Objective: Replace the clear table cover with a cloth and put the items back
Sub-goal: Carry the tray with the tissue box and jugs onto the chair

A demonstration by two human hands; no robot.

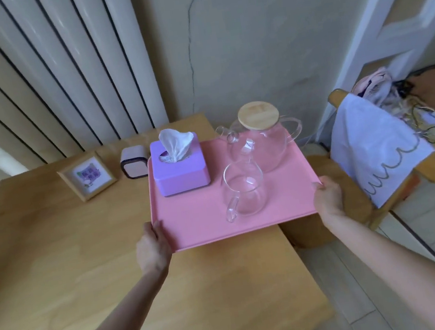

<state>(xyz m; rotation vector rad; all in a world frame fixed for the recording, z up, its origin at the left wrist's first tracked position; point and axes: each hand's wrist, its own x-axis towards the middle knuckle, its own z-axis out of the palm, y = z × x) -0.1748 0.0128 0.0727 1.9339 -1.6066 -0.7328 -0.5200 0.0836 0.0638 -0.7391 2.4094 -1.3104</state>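
Observation:
A pink tray carries a purple tissue box, a glass teapot with a wooden lid and a glass cup with a handle. My left hand grips the tray's near left corner. My right hand grips its right edge. The tray's right part overhangs the right edge of the wooden table, whose surface looks glossy. A white cloth with scalloped trim hangs over a wooden chair to the right.
A small framed picture and a small pink box with a dark rim stand on the table behind the tray's left side. A radiator rises behind the table. A round wooden stool sits under the tray's right end. Cables and clutter lie far right.

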